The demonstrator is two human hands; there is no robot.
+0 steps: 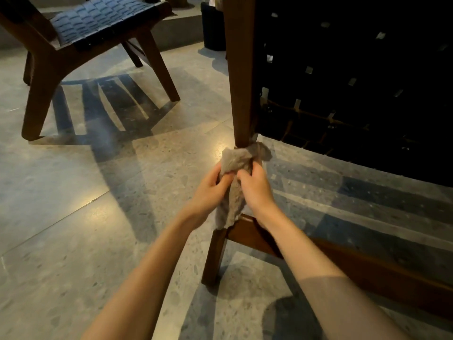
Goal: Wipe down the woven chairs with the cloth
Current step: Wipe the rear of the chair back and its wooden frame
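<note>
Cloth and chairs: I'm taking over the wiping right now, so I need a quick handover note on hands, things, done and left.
Hands: left hand and right hand both grip the grey cloth, wrapped round the near chair's wooden post low down.
A second woven chair stands apart, upper left.
Done: cannot tell.
Left: likely this post, its webbing, then the second woven chair.

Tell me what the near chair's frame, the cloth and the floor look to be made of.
The chair frame looks like dark brown wood, smooth with a dull sheen. The cloth is fluffy grey-beige pile, likely microfibre or terry. The floor is speckled grey tile, probably polished terrazzo, glossy with reflections.
</note>
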